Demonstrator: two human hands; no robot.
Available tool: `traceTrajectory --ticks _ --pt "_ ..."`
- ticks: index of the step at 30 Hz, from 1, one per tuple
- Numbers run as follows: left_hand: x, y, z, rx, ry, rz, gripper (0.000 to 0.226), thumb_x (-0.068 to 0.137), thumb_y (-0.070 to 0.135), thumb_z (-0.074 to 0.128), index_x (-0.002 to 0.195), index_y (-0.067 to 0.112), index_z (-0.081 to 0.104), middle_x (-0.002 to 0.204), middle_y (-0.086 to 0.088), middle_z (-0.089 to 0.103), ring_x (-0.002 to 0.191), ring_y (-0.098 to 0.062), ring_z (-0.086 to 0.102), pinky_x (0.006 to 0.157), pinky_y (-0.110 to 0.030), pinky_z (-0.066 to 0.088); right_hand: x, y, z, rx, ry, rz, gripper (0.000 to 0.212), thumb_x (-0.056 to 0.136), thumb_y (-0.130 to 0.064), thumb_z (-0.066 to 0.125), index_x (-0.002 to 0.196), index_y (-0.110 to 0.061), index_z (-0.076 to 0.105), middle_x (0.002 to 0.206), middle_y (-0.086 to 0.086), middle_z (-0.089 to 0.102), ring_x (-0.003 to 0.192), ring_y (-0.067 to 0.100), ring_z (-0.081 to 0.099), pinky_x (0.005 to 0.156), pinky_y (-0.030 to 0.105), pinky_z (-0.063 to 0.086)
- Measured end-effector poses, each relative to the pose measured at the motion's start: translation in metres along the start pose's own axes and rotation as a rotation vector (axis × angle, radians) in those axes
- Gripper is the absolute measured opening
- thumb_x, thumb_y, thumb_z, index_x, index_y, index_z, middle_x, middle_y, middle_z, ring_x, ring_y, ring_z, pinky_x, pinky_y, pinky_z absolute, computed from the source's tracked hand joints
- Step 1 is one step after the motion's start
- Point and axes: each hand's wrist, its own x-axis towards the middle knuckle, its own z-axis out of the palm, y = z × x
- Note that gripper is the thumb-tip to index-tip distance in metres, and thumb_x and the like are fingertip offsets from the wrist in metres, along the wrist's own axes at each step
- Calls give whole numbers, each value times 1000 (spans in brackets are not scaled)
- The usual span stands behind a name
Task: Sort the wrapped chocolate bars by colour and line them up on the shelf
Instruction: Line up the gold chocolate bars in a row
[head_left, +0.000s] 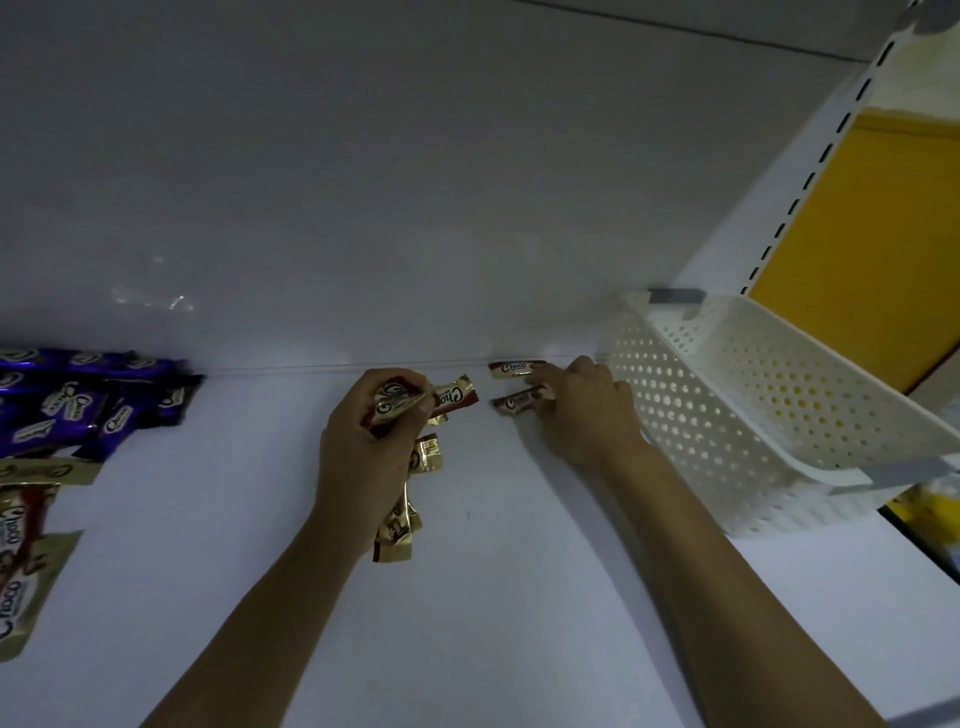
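On the white shelf (519, 571) my left hand (363, 447) grips a bunch of gold-and-brown wrapped chocolate bars (415, 405); some hang below it. My right hand (587, 410) rests on a brown bar (519, 402) lying flat on the shelf, its fingers touching the bar's right end. A second brown bar (517, 368) lies just behind it against the back wall. A pile of purple bars (88, 400) sits at the far left by the wall. Gold-and-red bars (26, 551) lie at the left edge, nearer me.
A white perforated plastic basket (753, 415) stands on the shelf's right end, close beside my right hand. Behind it rises a slotted white upright (810, 171) with a yellow panel (857, 249). The shelf's white back wall (415, 208) runs across the view.
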Motion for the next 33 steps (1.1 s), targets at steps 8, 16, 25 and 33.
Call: traceTrajectory --ticks 8,16,25,33 --pt "-3 2 -1 -28 -3 -1 20 87 9 66 88 29 66 88 13 70 74 -4 68 49 -21 51 26 0 -3 -39 88 -56 28 90 -21 54 117 -24 59 116 8 52 110 28 47 91 35 34" --pt "-3 2 -2 -46 1 -6 19 86 8 66 89 27 66 92 9 70 74 -4 68 50 -21 50 26 -5 4 69 198 -10 27 90 -17 55 115 -19 62 109 10 58 101 28 53 82 33 39" --pt "-6 6 -1 -67 -16 40 18 86 1 64 91 19 66 86 3 69 70 -6 65 50 -19 50 -35 -52 -17 1403 -253 87 10 88 -11 61 79 -12 63 78 2 72 68 12 67 64 22 48" --pt "-7 5 0 -48 0 0 22 87 8 67 88 30 66 89 15 69 84 -6 68 52 -19 51 -19 -8 -19 840 131 61 18 89 -9 55 91 -22 68 60 -11 63 61 16 60 64 27 48"
